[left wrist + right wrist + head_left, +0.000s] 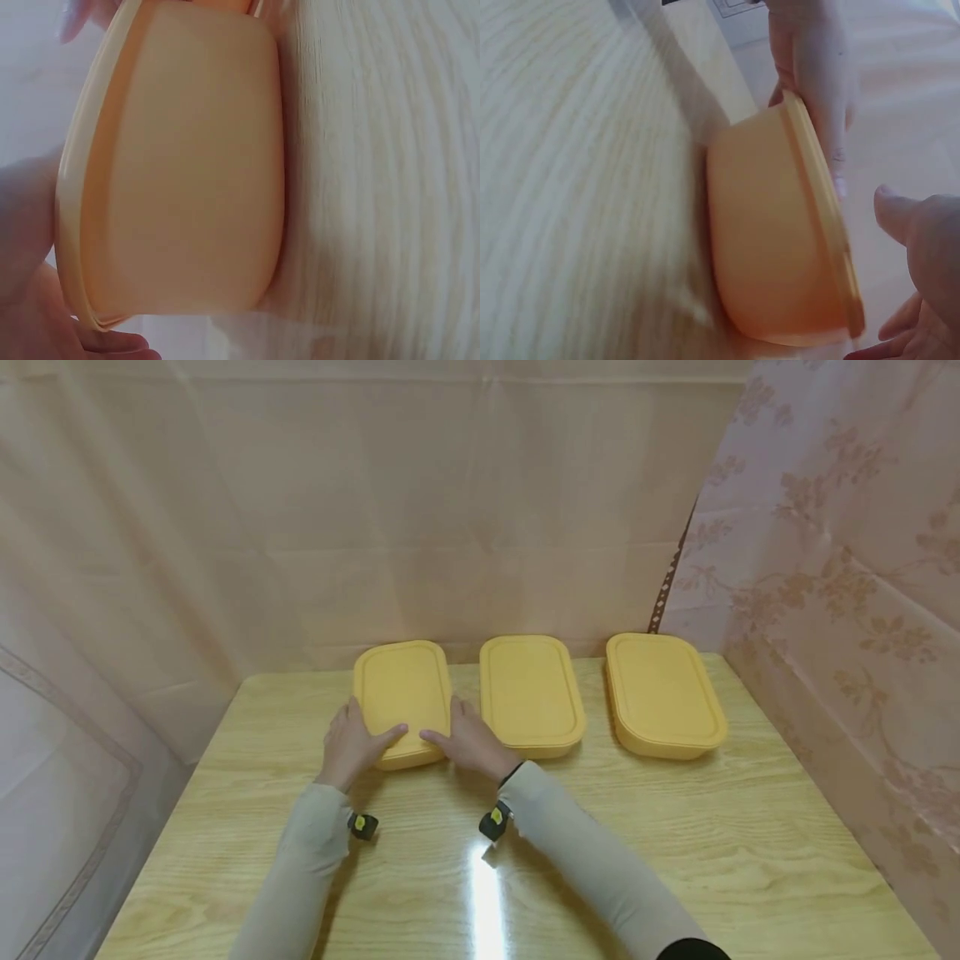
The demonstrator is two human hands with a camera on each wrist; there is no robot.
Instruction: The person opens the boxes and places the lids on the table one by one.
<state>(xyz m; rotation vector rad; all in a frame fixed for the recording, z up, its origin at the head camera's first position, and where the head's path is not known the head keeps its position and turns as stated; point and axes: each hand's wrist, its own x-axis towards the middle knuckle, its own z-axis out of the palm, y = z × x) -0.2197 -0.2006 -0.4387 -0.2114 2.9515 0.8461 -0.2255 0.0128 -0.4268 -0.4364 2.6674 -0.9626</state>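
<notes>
Three yellow lidded food containers stand in a row near the table's back edge. At the left container [402,689], my left hand [352,745] grips the left side and near corner, thumb over the lid and fingers down the side. In the left wrist view, those fingers [112,343] bend round the rim beside the container's wall [187,165]. My right hand [474,742] is at its right side, fingers spread along the edge. In the right wrist view, the right thumb [896,214] stands off the lid, with fingers right at the rim.
The middle container [531,689] stands close to my right hand, and the right container [663,693] is farther along the row. A beige cloth [450,510] hangs behind the wooden table [420,877]; a flowered cloth [847,577] borders its right side.
</notes>
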